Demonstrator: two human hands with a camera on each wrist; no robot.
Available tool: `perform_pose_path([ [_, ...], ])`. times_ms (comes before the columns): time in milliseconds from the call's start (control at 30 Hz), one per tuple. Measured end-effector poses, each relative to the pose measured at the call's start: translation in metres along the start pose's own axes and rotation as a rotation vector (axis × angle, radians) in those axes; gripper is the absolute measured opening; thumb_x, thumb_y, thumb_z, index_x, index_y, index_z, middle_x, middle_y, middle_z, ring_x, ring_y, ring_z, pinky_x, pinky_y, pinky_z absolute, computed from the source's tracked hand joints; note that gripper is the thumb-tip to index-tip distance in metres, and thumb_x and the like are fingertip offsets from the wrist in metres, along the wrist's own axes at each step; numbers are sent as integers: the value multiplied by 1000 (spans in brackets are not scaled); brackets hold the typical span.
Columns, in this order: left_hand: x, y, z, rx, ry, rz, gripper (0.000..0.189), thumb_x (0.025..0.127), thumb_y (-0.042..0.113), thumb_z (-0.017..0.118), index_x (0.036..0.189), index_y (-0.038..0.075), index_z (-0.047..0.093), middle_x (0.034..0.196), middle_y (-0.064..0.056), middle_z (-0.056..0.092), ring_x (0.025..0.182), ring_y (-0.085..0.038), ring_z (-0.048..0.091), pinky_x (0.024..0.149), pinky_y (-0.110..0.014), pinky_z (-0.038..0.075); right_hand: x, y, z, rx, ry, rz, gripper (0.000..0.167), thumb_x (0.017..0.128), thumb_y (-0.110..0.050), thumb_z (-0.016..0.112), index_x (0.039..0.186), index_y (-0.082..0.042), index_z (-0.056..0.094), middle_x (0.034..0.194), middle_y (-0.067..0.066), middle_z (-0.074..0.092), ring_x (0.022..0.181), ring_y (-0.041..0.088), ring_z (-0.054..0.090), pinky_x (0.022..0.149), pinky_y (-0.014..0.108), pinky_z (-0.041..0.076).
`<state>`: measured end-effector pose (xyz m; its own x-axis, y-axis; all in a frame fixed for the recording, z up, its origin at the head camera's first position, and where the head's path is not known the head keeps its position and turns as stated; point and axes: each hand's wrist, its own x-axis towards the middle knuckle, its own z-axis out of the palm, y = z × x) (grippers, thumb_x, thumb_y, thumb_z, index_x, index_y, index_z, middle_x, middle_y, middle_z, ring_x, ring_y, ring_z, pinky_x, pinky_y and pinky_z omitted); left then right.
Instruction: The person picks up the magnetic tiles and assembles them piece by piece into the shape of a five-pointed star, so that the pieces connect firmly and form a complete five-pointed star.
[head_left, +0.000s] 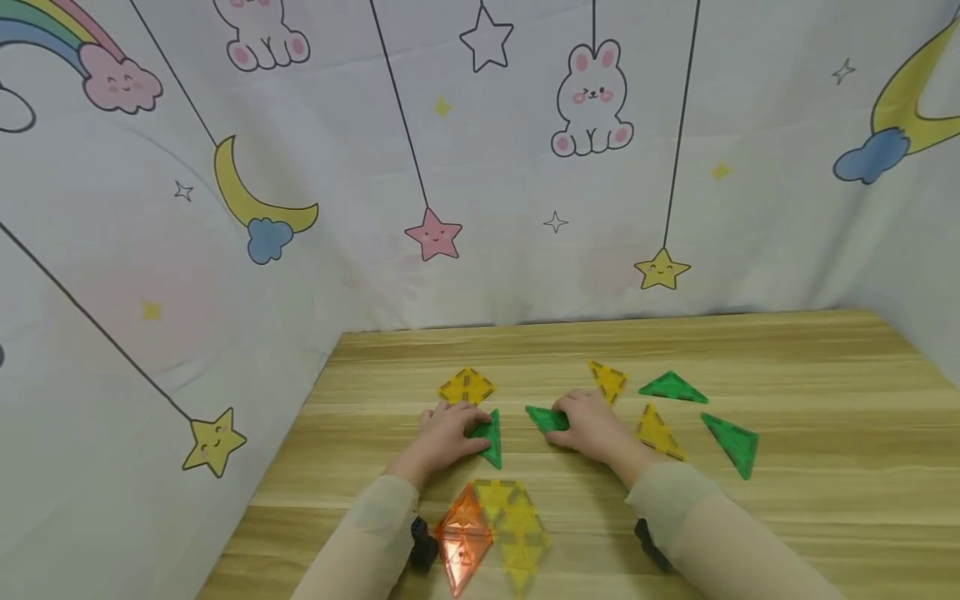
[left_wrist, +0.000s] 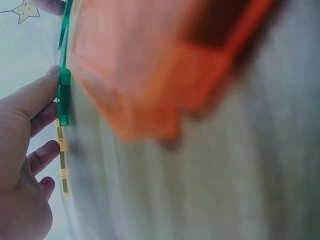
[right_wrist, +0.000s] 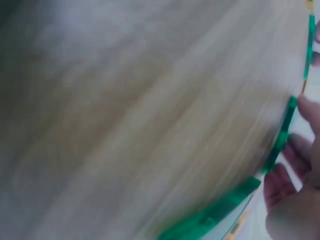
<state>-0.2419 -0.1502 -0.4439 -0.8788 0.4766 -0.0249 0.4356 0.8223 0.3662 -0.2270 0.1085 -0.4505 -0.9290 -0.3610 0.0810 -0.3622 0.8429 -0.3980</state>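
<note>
My left hand [head_left: 448,433] pinches a translucent green triangle tile [head_left: 492,437] at the middle of the table, its long edge facing right. In the left wrist view, thumb and fingers meet at the edge of that green tile [left_wrist: 64,95]. Across a small gap, my right hand [head_left: 588,423] grips another green triangle tile [head_left: 540,416], whose pointed corner aims left. The right wrist view shows this tile [right_wrist: 281,137] between the thumb and fingers. Just beyond my left hand lie joined yellow tiles [head_left: 467,385] forming a diamond.
Nearest me, orange tiles [head_left: 463,537] and yellow tiles [head_left: 517,521] lie side by side. To the right are loose triangles: a yellow one [head_left: 609,381] behind, a yellow one [head_left: 657,432] in front, and green ones [head_left: 672,387] [head_left: 735,442]. A printed cloth [head_left: 510,275] hangs behind the wooden table [head_left: 840,375].
</note>
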Motion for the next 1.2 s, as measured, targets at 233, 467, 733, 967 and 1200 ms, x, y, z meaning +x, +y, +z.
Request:
perform_pose_path([
  [233,2,6,1,19,-9,23,39,83,40,70,117,22,64,122,0,57,105,-26,45,81,-45,26,-4,6,-5,64,-73,-148,38,81,-24,73,112,-5,65,114,10,60,111,31,50,98,49,29],
  [467,2,7,-1,65,-19,38,44,80,42,72,117,21,64,123,-1,56,104,-25,44,80,-44,27,-6,7,-10,130,-43,29,42,83,-33,71,107,-1,59,107,12,54,98,29,52,85,44,43],
  [733,2,5,-2,50,-19,45,44,81,43,71,119,22,64,125,-2,55,106,-27,44,80,-45,28,-5,12,-13,100,-77,28,39,82,-26,73,107,1,61,112,17,55,104,32,52,89,45,43],
  [967,2,6,-2,24,-44,25,47,81,42,71,123,22,61,126,-3,54,113,-31,43,84,-49,27,-8,19,-21,130,-152,-43,41,86,-22,68,121,-2,60,124,17,53,116,37,46,96,51,36],
  [1200,4,11,-2,22,-49,49,48,81,41,71,124,20,61,128,-4,53,113,-33,44,85,-50,28,-4,14,-21,77,-184,-48,48,84,-30,70,125,-6,58,127,16,53,121,36,43,101,53,27],
])
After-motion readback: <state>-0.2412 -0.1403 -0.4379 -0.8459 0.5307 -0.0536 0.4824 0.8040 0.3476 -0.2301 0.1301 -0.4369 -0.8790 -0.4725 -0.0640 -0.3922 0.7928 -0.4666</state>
